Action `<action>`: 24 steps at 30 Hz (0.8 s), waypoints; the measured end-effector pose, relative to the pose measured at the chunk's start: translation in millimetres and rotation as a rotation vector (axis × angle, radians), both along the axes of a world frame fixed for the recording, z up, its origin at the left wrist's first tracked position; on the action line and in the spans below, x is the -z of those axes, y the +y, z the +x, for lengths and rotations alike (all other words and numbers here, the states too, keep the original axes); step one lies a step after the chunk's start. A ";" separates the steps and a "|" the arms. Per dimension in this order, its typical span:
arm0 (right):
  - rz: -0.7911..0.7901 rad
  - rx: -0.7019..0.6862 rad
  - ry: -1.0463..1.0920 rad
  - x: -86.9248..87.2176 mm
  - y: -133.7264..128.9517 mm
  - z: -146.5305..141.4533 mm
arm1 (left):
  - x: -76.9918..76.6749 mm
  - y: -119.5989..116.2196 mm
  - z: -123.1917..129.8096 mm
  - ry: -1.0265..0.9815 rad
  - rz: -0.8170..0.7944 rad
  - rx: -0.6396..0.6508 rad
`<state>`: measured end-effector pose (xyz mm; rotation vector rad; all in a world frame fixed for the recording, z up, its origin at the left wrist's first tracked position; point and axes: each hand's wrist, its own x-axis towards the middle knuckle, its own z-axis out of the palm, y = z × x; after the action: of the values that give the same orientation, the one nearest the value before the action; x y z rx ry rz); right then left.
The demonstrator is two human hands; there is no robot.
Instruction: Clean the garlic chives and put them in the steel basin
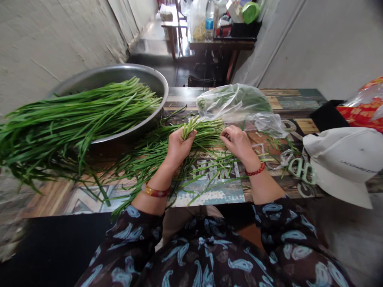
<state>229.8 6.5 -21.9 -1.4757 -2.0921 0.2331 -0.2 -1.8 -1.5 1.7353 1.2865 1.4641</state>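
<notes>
A bunch of garlic chives [189, 127] is gripped in the left hand [180, 145], fingers wrapped round it, over a loose chive pile [149, 149] on the table [215, 195]. The right hand [238, 144] is curled beside the pile, fingertips close together; whether anything is pinched cannot be told. More chives [98, 103] are heaped in a steel basin [164, 85], left.

The table [215, 196], surfaced with patchwork planks and printed lettering, is occupied towards one end by a metal basin [119, 73]. Loose green stalks [149, 151] are spread beside the basin, to its right. Beyond them from the basin, a clear plastic bag [236, 101] of greens is seen; well apart from the basin, scissors [300, 167] and a white cap [344, 159] are found.
</notes>
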 end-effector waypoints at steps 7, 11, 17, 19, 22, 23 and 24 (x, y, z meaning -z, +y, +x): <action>-0.038 0.032 0.513 -3.8 6.9 10.0 | 0.1 0.4 -0.3 -0.011 -0.003 0.006; -0.110 0.007 0.707 -0.6 7.7 10.2 | 2.7 1.4 -1.0 -0.028 -0.012 -0.003; -0.177 -0.066 0.869 -7.8 0.3 0.4 | 5.3 2.1 -2.5 0.028 0.029 0.004; -0.210 -0.115 0.915 -13.0 -4.6 -4.0 | 3.9 0.2 -1.8 0.051 0.034 0.070; -0.265 -0.164 0.952 -18.0 -11.3 -10.3 | 0.0 -4.1 0.8 0.071 0.003 0.205; -0.280 -0.173 0.955 -18.5 -12.8 -12.2 | -1.1 -5.5 2.0 0.081 -0.011 0.247; -0.293 -0.179 0.956 -18.3 -14.0 -14.0 | -2.0 -6.5 3.2 0.092 -0.027 0.281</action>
<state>215.8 -7.5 -3.6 -0.9934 -1.4111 1.1079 3.0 -8.3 0.5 1.8962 1.0495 1.2145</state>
